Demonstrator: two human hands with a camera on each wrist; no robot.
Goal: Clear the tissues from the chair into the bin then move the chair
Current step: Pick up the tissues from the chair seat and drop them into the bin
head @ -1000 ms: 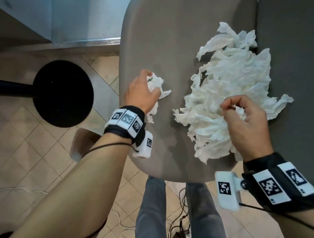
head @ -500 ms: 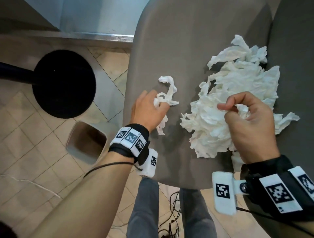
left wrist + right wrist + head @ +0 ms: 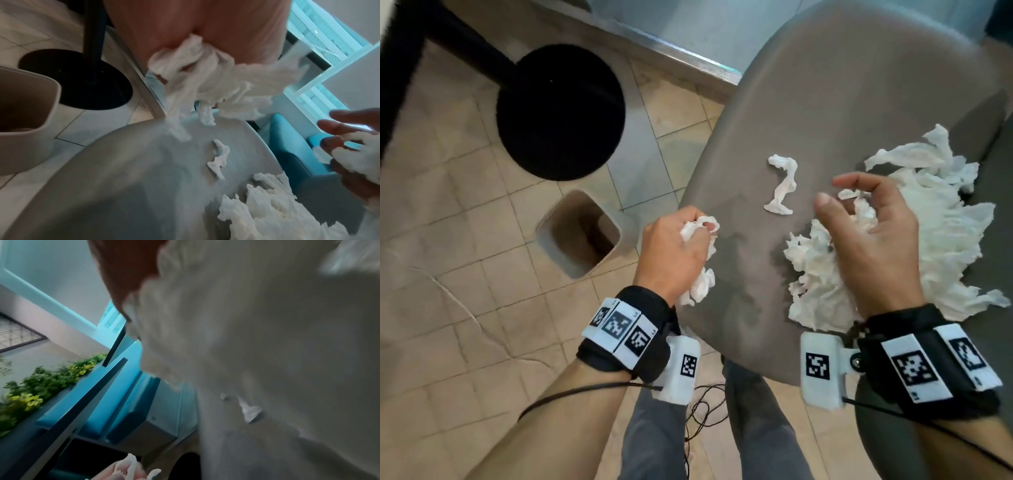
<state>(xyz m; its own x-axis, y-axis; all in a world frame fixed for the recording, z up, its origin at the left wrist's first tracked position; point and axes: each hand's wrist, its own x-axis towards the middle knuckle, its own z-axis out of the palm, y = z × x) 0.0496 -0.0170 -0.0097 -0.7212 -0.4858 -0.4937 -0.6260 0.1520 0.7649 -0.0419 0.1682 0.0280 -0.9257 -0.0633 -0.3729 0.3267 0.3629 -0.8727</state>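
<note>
On the grey chair seat lies a big heap of white tissues, with one twisted strip apart to its left. My left hand grips a crumpled tissue wad at the seat's left edge, right of the beige bin that stands open on the floor. In the left wrist view the wad hangs from my fist above the seat. My right hand is curled over the heap's near side with tissue in its palm; tissue fills the right wrist view.
A black round table base with its pole stands on the tiled floor behind the bin. A second grey seat adjoins on the right. My legs and a thin cable are below the chair's front edge.
My left hand drew back toward the seat's left front edge with its wad, leaving the twisted strip behind. My right hand's fingers loosened their pinch over the heap. The view swung left, showing the bin.
</note>
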